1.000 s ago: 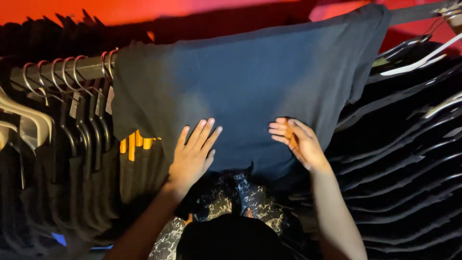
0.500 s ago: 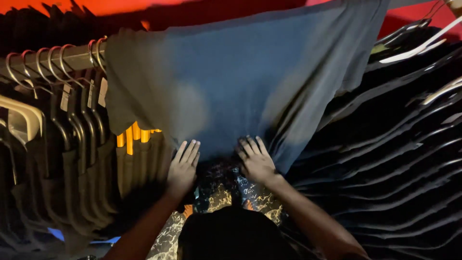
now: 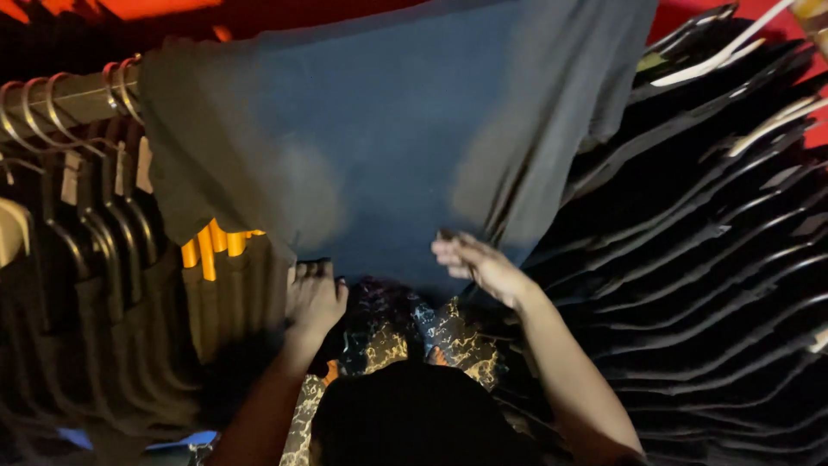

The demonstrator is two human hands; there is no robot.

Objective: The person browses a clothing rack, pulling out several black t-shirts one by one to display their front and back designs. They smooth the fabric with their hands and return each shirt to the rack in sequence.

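Observation:
A dark blue-grey T-shirt [image 3: 388, 147] lies spread over the clothes rail [image 3: 69, 95] and the hanging garments. My left hand [image 3: 312, 298] grips its lower hem at the left, fingers curled over the edge. My right hand [image 3: 479, 263] pinches the hem further right, fingers bent around the fabric. Below the hem a black garment with a gold marbled print [image 3: 405, 332] shows between my forearms.
Dark garments on hangers with metal hooks [image 3: 95, 224] fill the rail at left, with yellow-orange stripes [image 3: 211, 250] on one. A dense row of black garments on hangers [image 3: 707, 250] fans out at right. A red wall [image 3: 172, 7] is behind.
Both hands slid down the shirt from flat on its middle to its lower hem and closed on the edge. The view shifted nearer to the shirt.

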